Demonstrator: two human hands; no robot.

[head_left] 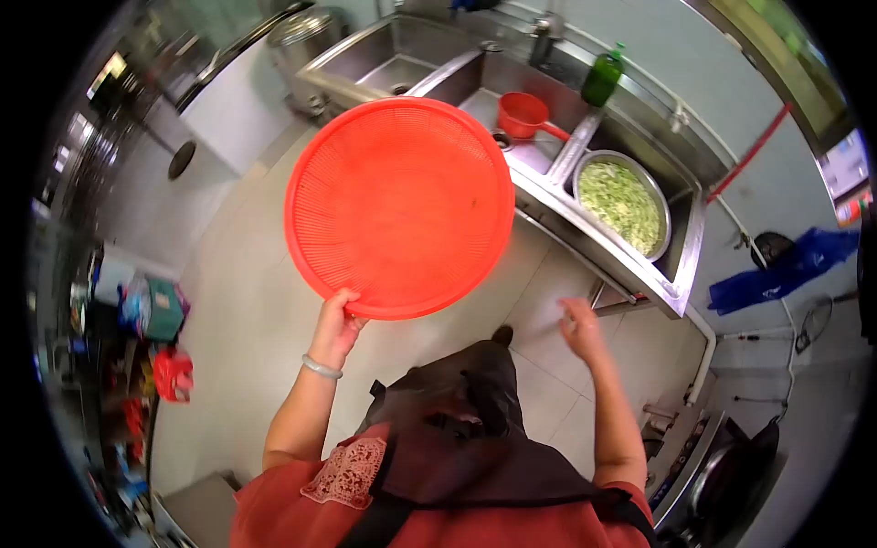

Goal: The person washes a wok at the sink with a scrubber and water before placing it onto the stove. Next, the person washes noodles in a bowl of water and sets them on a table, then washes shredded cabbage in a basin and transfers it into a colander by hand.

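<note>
My left hand [338, 327] grips the near rim of a wide red plastic colander [402, 205], thumb over the edge. The colander is held up in front of me above the floor, its inside facing me, and nothing lies in it. To the right, my right hand [580, 327] hangs free beside the sink front, fingers loosely bent and apart, holding nothing. A round metal basin [666, 239] full of chopped pale green vegetable [621, 203] sits in the right sink compartment. In the middle compartment lies a red dipper [523, 115] with its handle pointing right.
A steel sink unit [585, 219] with several compartments runs along the wall, with a faucet [545, 36] and a green bottle [603, 75] at its back. Blue cloth [776, 274] hangs at right. A stove with a wok [731, 484] stands lower right; shelves with a red bag [173, 373] are left.
</note>
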